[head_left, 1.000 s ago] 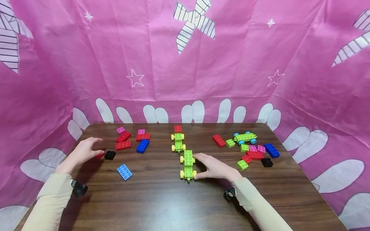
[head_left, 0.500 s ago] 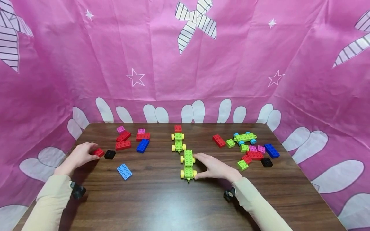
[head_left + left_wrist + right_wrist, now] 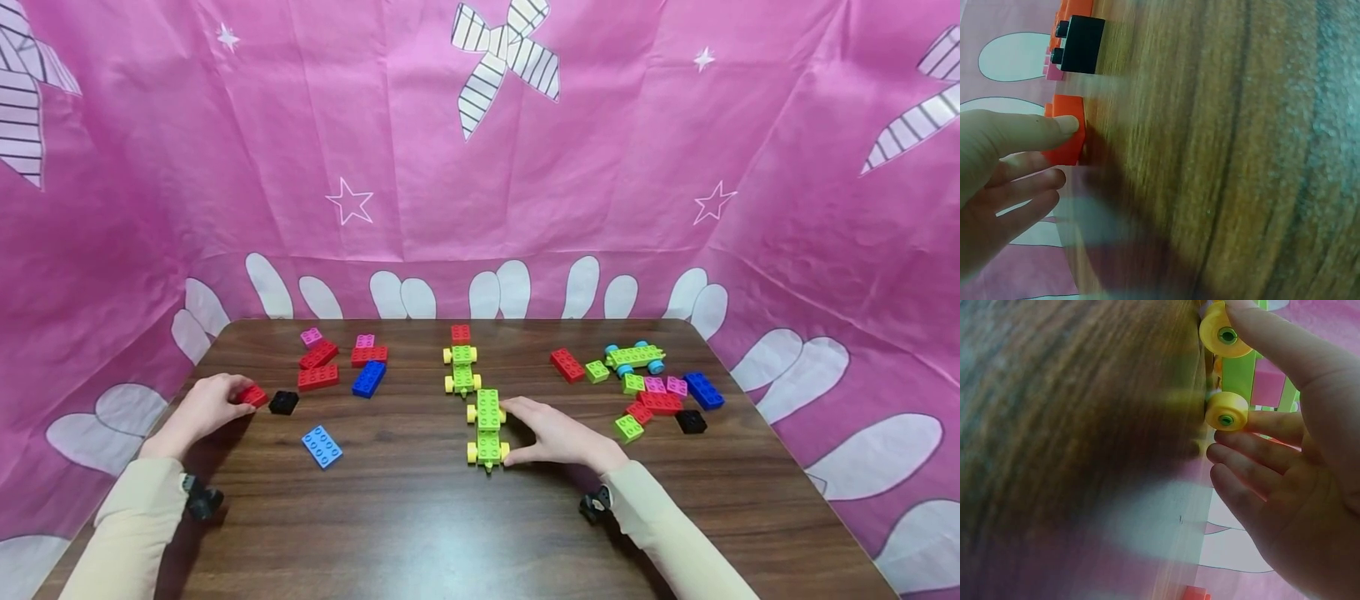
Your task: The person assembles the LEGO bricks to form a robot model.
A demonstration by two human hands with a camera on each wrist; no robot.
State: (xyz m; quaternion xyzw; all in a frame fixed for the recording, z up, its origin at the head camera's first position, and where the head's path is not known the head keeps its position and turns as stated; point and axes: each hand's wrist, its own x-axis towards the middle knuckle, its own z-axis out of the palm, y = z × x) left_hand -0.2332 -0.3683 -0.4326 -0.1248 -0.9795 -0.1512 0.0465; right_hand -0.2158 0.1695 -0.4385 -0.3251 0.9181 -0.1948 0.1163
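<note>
At the left of the table in the head view, my left hand pinches a red toy brick between thumb and fingers. The left wrist view shows the thumb across the side of this brick; a black brick stands beside it, apart. Near the table's middle, my right hand rests against a light green toy car base with yellow wheels and a green brick on its far part. In the right wrist view, its thumb touches one yellow wheel and the index finger lies by the other wheel.
Behind it stands a second yellow-wheeled base with a red brick at its far end. A light blue brick lies left of centre. Loose bricks lie on both sides, and a blue-wheeled base is at the right.
My left hand has moved slightly left and down and has taken hold of the red brick, which shows more clearly now. My right hand stays in place by the green car base.
</note>
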